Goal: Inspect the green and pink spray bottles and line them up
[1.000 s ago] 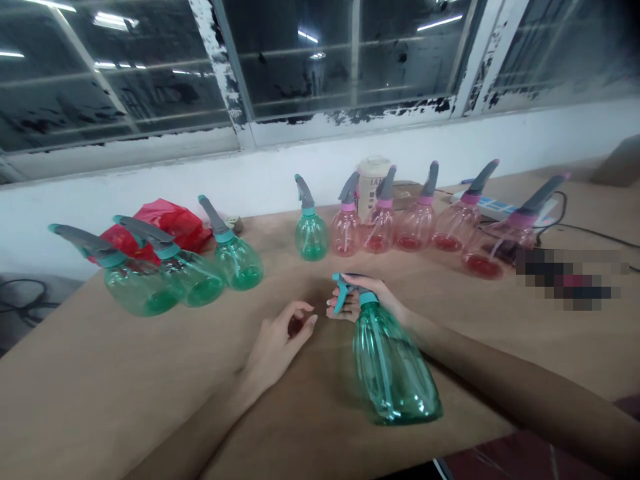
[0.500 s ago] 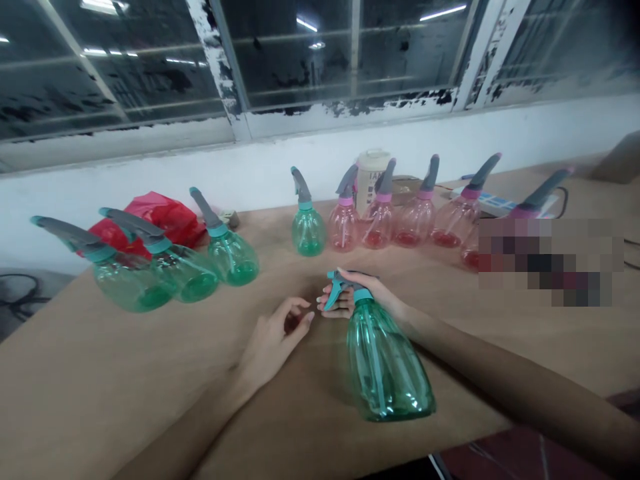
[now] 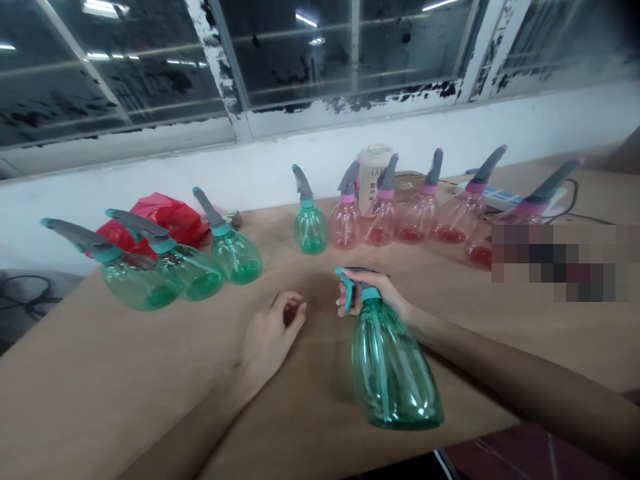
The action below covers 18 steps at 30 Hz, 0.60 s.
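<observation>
A green spray bottle [image 3: 393, 363] stands near the front edge of the wooden table [image 3: 125, 373]. My right hand [image 3: 373, 293] is wrapped round its neck and teal trigger head. My left hand [image 3: 273, 333] rests on the table just left of the bottle, fingers curled loosely with nothing seen in them. Three green spray bottles [image 3: 185, 267] stand at the left, and one more green bottle [image 3: 310, 227] stands mid-table.
A row of several pink spray bottles [image 3: 415, 217] runs along the back right. A red plastic bag [image 3: 160, 220] lies at the back left. A white jar [image 3: 373, 170] and a power strip with cables [image 3: 500, 197] sit by the wall under the windows.
My right hand has tightened round the bottle's trigger head and the bottle has shifted slightly right. My left hand's fingers have curled in more.
</observation>
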### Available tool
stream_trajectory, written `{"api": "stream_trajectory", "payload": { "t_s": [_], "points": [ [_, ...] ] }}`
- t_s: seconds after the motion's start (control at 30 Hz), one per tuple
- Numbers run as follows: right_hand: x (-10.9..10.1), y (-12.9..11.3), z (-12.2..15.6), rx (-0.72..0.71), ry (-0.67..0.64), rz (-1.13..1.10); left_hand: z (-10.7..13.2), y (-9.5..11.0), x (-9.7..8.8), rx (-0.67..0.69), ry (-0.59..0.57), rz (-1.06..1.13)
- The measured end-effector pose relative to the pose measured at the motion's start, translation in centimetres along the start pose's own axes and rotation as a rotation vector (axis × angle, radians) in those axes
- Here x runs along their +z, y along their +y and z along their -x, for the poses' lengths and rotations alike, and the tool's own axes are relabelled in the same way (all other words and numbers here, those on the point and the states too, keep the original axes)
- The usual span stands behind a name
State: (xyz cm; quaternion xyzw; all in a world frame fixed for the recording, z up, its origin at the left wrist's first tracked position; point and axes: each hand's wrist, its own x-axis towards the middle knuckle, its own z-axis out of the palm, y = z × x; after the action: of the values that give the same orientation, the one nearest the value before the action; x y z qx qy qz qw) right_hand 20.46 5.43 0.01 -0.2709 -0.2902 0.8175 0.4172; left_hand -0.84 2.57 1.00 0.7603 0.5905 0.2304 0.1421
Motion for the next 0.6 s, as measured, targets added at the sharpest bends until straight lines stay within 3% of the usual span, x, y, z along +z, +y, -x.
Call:
{"api": "stream_trajectory", "payload": {
  "t_s": [0.27, 0.6],
  "points": [
    [0.2, -0.4, 0.3, 0.074, -0.079, -0.028, -0.4, -0.8, 0.6, 0.189, 0.094, -0.165],
    [-0.1, -0.7, -0.1, 0.104, -0.078, -0.108, -0.5, -1.1, 0.9, 0.254, 0.06, -0.293]
  ]
}}
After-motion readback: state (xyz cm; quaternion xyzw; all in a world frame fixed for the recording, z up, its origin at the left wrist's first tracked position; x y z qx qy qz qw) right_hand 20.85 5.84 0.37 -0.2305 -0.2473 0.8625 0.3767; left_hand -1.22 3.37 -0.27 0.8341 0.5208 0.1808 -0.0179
